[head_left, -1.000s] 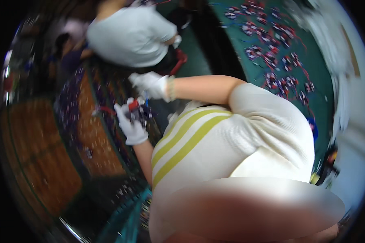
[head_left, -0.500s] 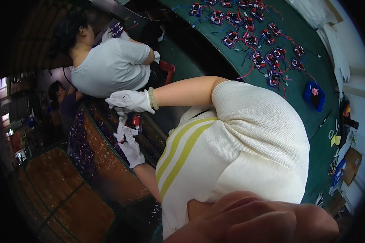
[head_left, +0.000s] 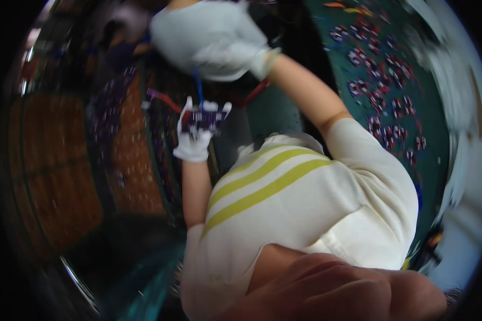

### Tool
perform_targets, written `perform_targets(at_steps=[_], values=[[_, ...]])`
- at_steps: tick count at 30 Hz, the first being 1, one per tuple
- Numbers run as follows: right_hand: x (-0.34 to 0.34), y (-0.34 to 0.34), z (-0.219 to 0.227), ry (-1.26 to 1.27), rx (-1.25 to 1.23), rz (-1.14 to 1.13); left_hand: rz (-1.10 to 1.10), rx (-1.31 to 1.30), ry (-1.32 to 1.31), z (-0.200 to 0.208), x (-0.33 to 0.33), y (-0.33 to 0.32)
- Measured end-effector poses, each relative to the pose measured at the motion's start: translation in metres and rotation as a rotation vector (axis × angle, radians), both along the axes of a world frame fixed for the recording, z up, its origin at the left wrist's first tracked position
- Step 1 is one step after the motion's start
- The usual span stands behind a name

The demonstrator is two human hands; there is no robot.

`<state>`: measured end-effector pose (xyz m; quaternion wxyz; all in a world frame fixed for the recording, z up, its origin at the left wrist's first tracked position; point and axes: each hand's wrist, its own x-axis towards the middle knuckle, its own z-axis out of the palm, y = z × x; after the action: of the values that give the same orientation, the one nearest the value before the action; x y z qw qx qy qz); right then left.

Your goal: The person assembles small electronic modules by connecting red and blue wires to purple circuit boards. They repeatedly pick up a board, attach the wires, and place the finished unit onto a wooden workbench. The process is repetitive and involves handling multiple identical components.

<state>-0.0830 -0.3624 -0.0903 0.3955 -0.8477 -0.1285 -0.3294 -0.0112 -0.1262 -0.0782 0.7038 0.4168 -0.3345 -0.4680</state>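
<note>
My left hand (head_left: pixel 194 145), in a white glove, holds a small purple circuit board (head_left: pixel 203 122) from below, its fingertips showing past the board's edge. A blue wire (head_left: pixel 198 85) rises from the board, and a red wire (head_left: pixel 168 101) runs off to the left. Farther out and to the right, my right hand (head_left: pixel 230 59), also white-gloved with a pale bracelet at the wrist, is smeared by motion. It overlaps a co-worker's white shirt (head_left: pixel 179 35); its fingers cannot be made out, nor whether it holds anything.
Many wired circuit boards (head_left: pixel 377 99) lie spread over the green table (head_left: pixel 434 123) at right. To the left, more boards (head_left: pixel 110 112) lie beside a brown worn panel (head_left: pixel 139 155); another brown panel (head_left: pixel 64 160) stands farther left. A second person (head_left: pixel 120 59) is blurred at upper left.
My hands have parted: the right moved up and right, the left stays lower with the board, now turned flatter into view. The whole view has swung, and the co-worker appears nearer my right hand.
</note>
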Motion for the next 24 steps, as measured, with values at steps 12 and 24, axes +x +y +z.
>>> perform_targets(at_steps=[12,24], values=[[-0.015,0.121,0.045,0.348,0.135,-0.079,0.380,0.431,-1.085,-0.025,0.022,0.026],[-0.005,0.126,0.037,0.307,-0.174,-0.156,0.601,0.553,-1.730,-0.035,0.007,0.033]])
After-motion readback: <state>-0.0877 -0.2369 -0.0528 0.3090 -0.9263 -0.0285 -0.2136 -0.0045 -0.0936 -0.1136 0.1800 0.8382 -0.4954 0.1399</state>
